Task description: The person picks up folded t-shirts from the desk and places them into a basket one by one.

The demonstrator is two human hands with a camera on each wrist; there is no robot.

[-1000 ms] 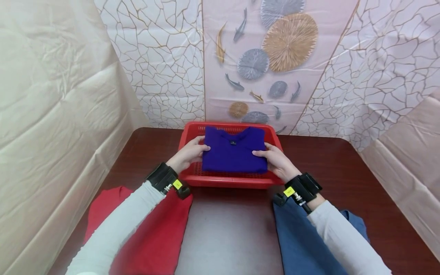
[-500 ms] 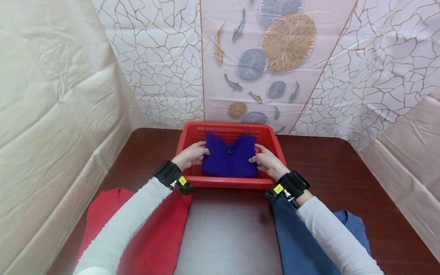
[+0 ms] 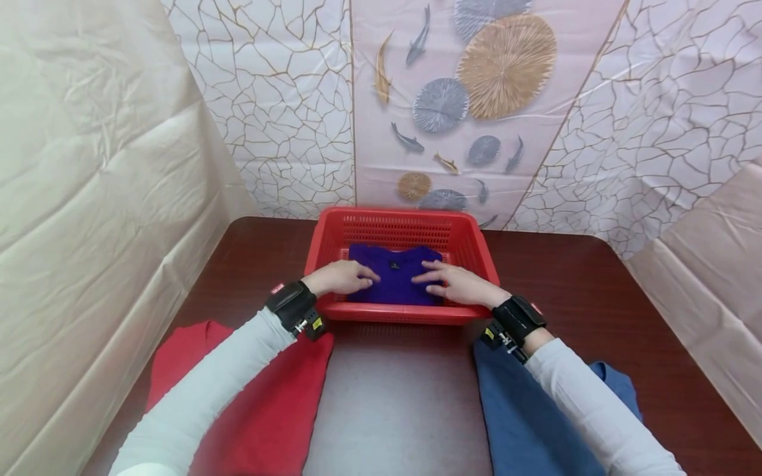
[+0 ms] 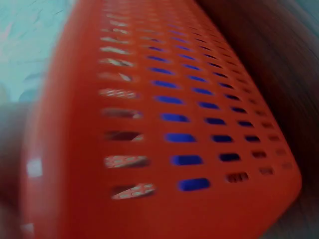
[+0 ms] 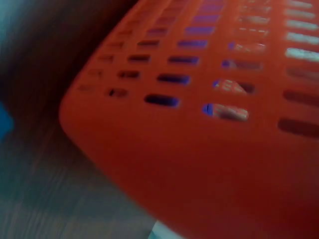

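Observation:
A folded purple-blue shirt (image 3: 395, 281) with a dark neck label lies inside the red plastic basket (image 3: 381, 313), its collar toward the back. Over the shirt's left part is my left hand (image 3: 340, 276), fingers bent slightly downward and gripping nothing. My right hand (image 3: 461, 283) is over its right part with the fingers spread. Whether the fingertips press the cloth is hard to tell. Both wrist views mostly show the slotted basket wall (image 4: 84, 149), with blue cloth showing through the slots; the fingers are hidden there.
Red garment (image 3: 262, 403) lies on the table's left, partly under my left sleeve. A blue garment (image 3: 524, 410) is at the right, under my right forearm. The brown table (image 3: 553, 277) meets a patterned backdrop (image 3: 286, 119) behind the basket.
The folded shirt has gone down into the basket. Both hands have let go of its side edges and moved inward over its top.

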